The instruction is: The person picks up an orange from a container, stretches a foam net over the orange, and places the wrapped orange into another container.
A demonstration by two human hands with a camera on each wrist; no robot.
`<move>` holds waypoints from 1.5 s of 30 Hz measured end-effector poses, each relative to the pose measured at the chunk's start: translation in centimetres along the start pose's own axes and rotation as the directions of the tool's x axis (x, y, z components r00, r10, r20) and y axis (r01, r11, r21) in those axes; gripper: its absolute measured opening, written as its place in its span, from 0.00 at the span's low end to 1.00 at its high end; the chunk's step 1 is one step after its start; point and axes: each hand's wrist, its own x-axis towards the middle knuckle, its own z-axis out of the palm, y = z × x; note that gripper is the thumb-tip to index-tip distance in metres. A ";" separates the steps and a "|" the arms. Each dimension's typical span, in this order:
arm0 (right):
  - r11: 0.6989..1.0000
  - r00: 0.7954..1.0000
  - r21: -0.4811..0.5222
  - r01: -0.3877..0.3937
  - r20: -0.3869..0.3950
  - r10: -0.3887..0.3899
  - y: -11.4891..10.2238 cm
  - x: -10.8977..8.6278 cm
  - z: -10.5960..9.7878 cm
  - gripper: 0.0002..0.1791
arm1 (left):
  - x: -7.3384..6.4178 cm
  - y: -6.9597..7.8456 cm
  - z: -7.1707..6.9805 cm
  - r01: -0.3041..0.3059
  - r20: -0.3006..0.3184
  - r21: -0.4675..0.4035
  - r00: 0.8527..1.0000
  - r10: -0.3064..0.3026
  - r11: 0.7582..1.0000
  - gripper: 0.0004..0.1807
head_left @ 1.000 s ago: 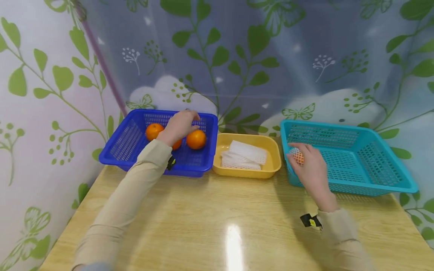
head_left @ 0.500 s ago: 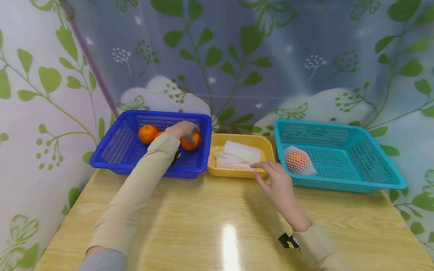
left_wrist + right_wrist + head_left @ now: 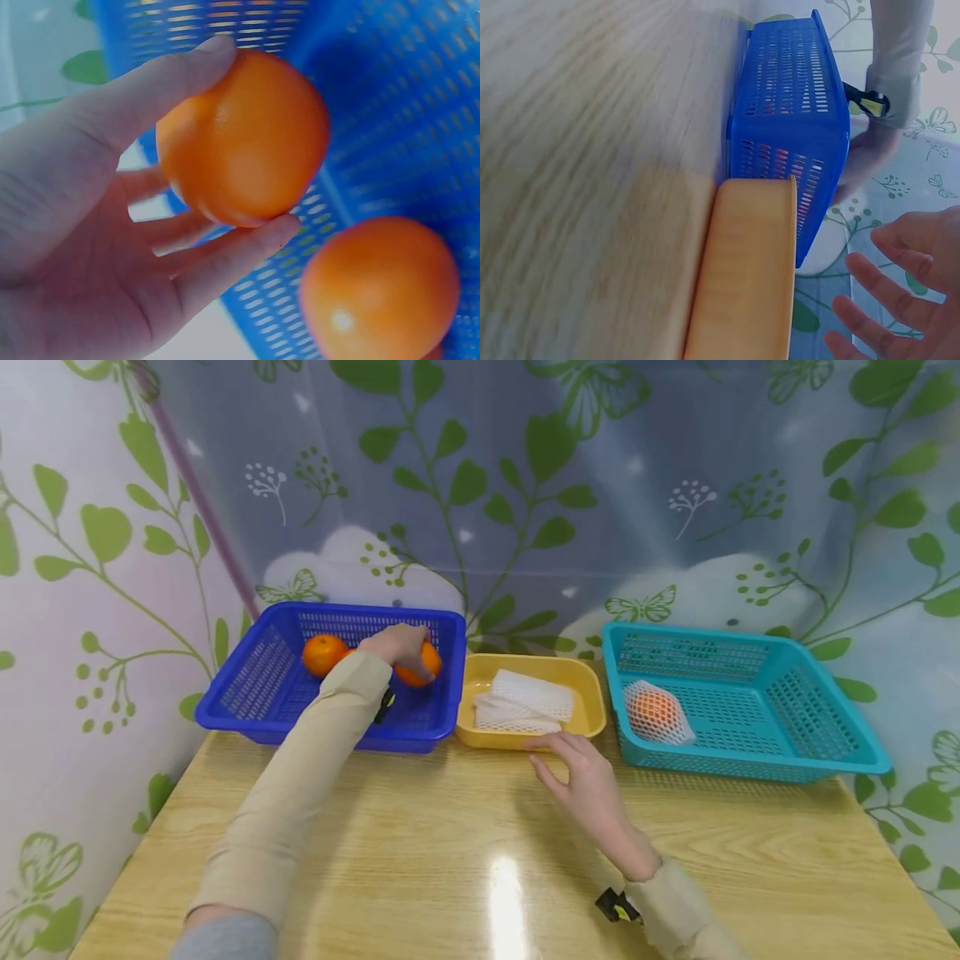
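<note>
Inside the blue basket, my left hand grips an orange, thumb on one side and fingers curled round the other in the left wrist view. Another orange lies to its left, and one more is mostly hidden behind my forearm. My right hand holds nothing, its fingers loosely bent at the front rim of the yellow tray. White foam net sleeves lie in that tray.
At the right stands a teal basket holding an orange in a white foam net. All three containers line the back of the wooden table, before a leaf-patterned curtain.
My right hand has left the netted orange in the teal basket and moved left to the yellow tray's front. My left hand has lowered into the blue basket and taken hold of an orange.
</note>
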 end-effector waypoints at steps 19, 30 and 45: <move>0.714 0.913 0.569 -0.408 0.270 0.307 -0.1 2.6 1.0 0.19 | -6.6 6.0 -0.4 -0.331 -0.355 -0.270 0.907 0.226 0.904 0.42; 0.106 0.758 0.781 -0.615 0.549 0.353 -0.2 4.7 0.8 0.41 | -7.9 10.0 4.1 -0.533 -0.466 -0.223 0.794 0.391 0.816 0.40; 0.076 0.744 0.794 -0.604 0.526 0.412 0.6 3.7 -0.2 0.31 | -8.3 10.8 7.5 -0.691 -0.514 -0.166 0.669 0.536 0.703 0.46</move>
